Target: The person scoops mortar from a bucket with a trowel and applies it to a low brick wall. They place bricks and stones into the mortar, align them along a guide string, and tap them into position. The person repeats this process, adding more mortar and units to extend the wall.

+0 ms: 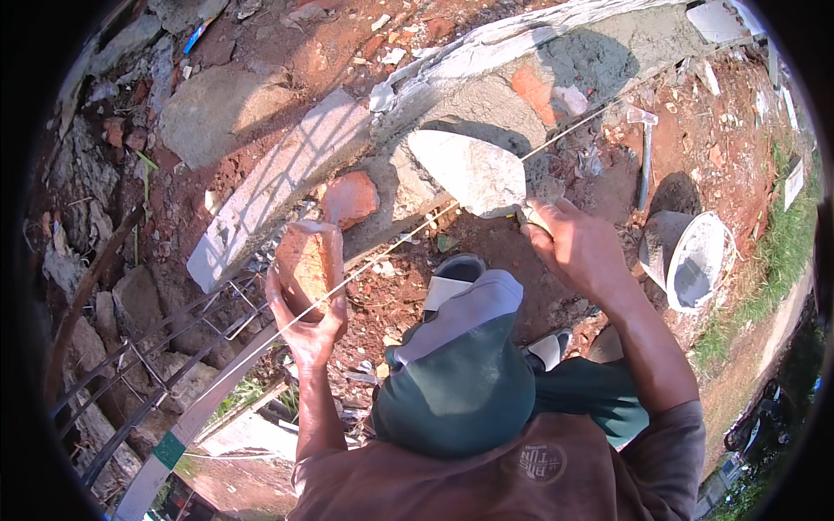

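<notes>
My left hand (308,330) grips a rough orange brick piece (302,256) beside a taut string (399,240). In my right hand (578,252) is the handle of a trowel with a broad pale blade (465,169), angled over the grey mortar (408,178) on the low footing. Another broken brick (347,198) rests just beyond my left hand, against the mortar. Further along the footing, brick chunks (534,91) sit in wet mortar.
A steel rebar cage (213,321) and rubble (139,308) lie at left. A long concrete edge (274,187) runs diagonally. At right are a hammer (645,161), a white bucket (660,252) and grass (764,260). My knee and sandalled feet are below the footing.
</notes>
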`<state>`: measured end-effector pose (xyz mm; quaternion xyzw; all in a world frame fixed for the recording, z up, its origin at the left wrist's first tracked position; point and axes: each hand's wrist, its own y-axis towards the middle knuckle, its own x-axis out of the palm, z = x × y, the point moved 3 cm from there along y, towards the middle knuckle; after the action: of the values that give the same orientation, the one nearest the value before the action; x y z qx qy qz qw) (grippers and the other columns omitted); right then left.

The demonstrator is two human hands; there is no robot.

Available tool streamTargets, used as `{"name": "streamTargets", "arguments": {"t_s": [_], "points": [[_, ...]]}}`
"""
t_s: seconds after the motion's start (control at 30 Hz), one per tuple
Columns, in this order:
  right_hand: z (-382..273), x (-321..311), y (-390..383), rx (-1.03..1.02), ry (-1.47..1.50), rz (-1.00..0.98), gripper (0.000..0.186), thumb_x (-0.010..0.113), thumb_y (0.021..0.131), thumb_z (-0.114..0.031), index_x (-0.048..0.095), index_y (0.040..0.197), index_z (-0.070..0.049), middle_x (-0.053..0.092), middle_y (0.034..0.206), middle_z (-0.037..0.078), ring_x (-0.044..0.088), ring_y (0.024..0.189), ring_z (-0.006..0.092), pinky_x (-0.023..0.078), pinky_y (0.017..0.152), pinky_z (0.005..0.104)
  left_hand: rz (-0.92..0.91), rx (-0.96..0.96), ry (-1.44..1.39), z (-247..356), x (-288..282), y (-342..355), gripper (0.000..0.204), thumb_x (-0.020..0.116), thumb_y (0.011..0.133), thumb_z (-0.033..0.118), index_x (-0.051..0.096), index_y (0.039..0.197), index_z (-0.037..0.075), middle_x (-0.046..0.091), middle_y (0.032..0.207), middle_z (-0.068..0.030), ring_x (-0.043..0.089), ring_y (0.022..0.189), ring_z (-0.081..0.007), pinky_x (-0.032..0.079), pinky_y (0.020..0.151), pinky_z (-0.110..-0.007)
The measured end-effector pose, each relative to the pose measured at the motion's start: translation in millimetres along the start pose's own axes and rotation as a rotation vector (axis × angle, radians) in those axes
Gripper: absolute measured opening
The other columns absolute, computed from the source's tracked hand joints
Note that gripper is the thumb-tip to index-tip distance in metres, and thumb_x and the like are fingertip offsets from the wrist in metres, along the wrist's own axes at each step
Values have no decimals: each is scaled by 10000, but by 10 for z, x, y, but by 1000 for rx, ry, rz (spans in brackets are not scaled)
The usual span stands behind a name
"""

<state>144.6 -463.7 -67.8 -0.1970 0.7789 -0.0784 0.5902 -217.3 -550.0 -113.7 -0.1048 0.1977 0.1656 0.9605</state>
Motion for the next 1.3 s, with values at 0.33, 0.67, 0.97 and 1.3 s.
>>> {"name": "streamTargets", "arguments": {"t_s": [0.33, 0.67, 0.97, 1.3], "points": [[625, -136, 42, 229, 83, 90, 378, 500, 918, -337, 612, 1133, -46, 658, 973, 196, 626, 907, 383, 487, 793, 466, -188, 330, 432, 227, 248, 270, 933, 840, 596, 276, 394, 1378, 33, 467, 1301, -219, 461, 1216, -347, 359, 1040, -449], [1163, -13, -1656, 687, 600, 114, 367, 574, 921, -266, 593, 1193, -20, 664, 909, 194, 642, 841, 256, 482, 770, 347, -460, 689, 653, 1050, 1747, 769, 883, 800, 574, 387, 474, 1347, 112, 486, 1269, -174, 478, 1156, -342, 369, 965, -448], [1154, -45, -1910, 600, 678, 206, 377, 595, 915, -231, 577, 1171, 45, 641, 934, 202, 620, 798, 263, 478, 732, 336, -443, 690, 832, 1058, 2524, 984, 862, 759, 609, 471, 462, 1369, 191, 475, 1270, -163, 466, 1154, -335, 358, 966, -472], [1244, 25, -1832, 570, 701, 171, 347, 605, 903, -201, 585, 1163, 28, 627, 895, 197, 618, 777, 291, 476, 707, 357, -470, 717, 921, 1060, 2563, 997, 852, 767, 612, 460, 479, 1377, 218, 463, 1299, -169, 477, 1144, -338, 372, 958, -478]]}}
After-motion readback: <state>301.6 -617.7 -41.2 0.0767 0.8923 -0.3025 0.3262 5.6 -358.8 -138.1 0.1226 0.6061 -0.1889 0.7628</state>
